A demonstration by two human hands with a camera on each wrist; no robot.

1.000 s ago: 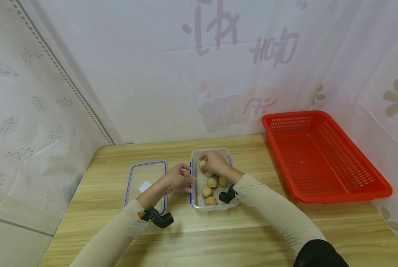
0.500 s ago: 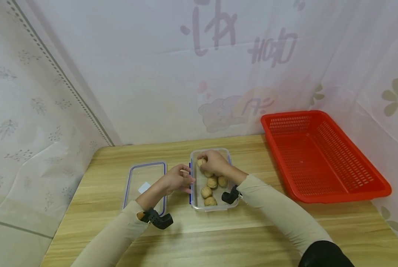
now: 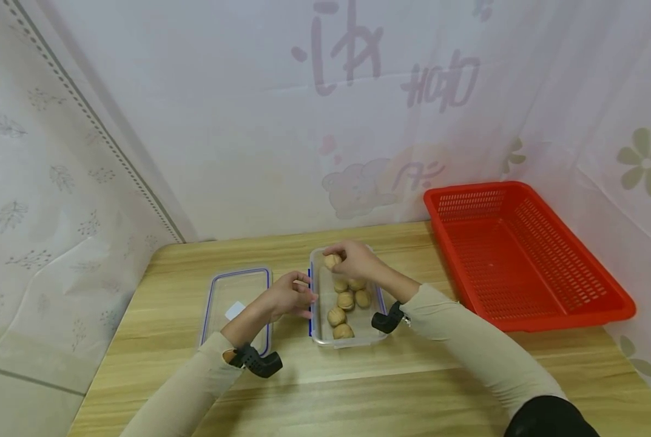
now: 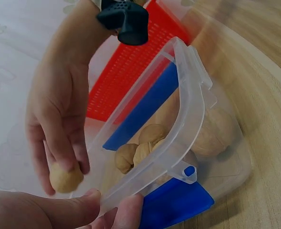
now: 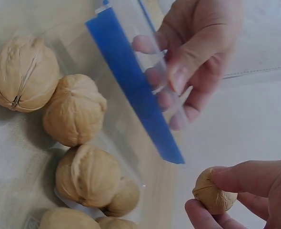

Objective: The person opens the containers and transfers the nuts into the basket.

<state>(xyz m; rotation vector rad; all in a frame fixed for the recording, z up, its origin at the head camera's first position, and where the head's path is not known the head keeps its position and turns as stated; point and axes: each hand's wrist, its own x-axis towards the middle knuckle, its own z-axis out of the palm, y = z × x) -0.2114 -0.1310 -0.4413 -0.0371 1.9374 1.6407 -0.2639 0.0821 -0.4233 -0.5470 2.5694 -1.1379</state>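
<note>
A clear plastic food container [image 3: 358, 342] with blue clips stands on the table, several walnuts [image 3: 345, 300] lying inside. My right hand [image 3: 356, 260] pinches one walnut [image 3: 332, 261] between thumb and fingers, over the far end of the container. In the right wrist view that held walnut [image 5: 214, 191] shows apart from the others. My left hand [image 3: 289, 294] holds the container's left side. Seen from the right wrist, the left thumb [image 5: 181, 76] and fingertips lie on either side of the clear rim, above a hanging blue clip [image 5: 131, 81].
Left of the container lies its clear lid [image 3: 249, 282] with a blue seal and a white label [image 3: 235, 310], partly behind the left forearm. A red plastic basket [image 3: 527, 255] stands at the right. Patterned cloth [image 3: 249, 152] hangs behind the table.
My right hand has lifted the walnut up from among the others toward the container's far edge, uncovering more walnuts below. My left hand stays at the container's side.
</note>
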